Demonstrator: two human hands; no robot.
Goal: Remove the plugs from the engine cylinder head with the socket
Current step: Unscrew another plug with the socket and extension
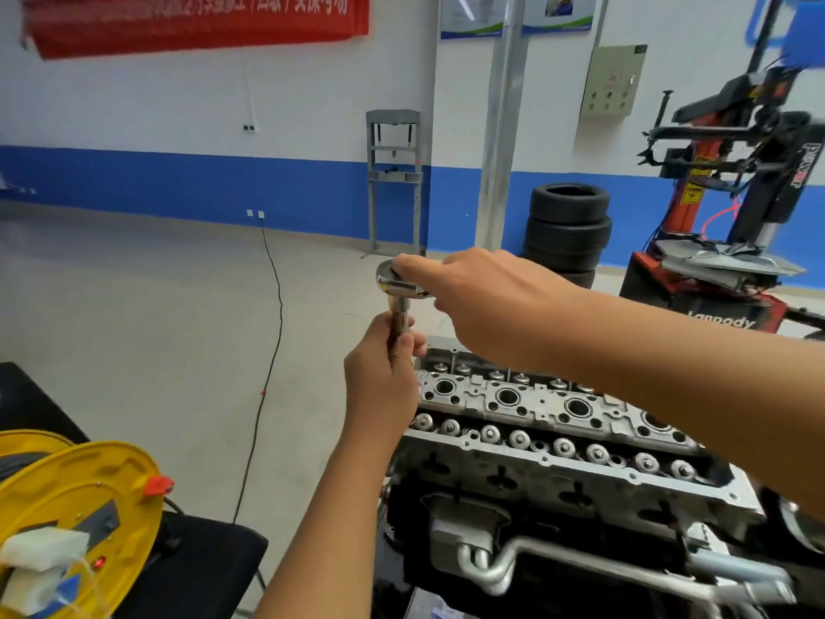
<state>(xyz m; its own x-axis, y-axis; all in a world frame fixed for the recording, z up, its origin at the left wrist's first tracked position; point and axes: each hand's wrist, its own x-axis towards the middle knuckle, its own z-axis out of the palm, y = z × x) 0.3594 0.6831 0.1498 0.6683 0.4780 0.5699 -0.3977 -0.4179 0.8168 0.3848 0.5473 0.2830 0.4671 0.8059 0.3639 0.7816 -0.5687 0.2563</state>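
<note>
My left hand [386, 373] grasps the upright chrome steel socket extension [398, 321]. My right hand [486, 301] grips the chrome ratchet head [393, 279] directly above, over the left end of the grey aluminium cylinder head [549, 422].

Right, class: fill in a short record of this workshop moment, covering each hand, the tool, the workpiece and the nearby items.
left hand: grips shiny steel socket extension
right hand: holds chrome ratchet head
workpiece: grey aluminium cylinder head, round plug wells visible
tool position: above the head's left end
nearby: yellow cable reel, stacked black tyres
</note>
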